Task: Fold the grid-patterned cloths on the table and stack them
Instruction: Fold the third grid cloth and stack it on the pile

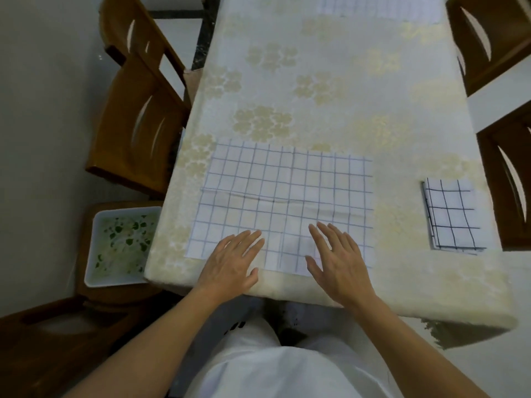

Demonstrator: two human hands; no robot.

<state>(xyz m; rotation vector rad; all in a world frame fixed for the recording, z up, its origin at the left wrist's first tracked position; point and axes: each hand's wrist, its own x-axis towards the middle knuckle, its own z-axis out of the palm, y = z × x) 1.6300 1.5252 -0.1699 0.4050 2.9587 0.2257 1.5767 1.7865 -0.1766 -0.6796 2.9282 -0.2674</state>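
Roughly a third in: folded cloth parked at 3 o'clock on table, flat cloth spread at centre under left hand and right hand, both hands splayed flat on its 6 o'clock edge, far cloth at 12 o'clock waiting.

**Spread cloth**: thin woven fabric, matt white with fine dark grid lines and a soft crease across the middle. **Folded cloth**: the same matt fabric, its layered edges showing. **Tablecloth**: cream cloth whose pale yellow flower pattern has a faint sheen. **Chairs**: brown wood, smooth and varnished. **Tub**: white, smooth and glossy, looks like plastic. **Floor**: pale, smooth, slightly reflective.
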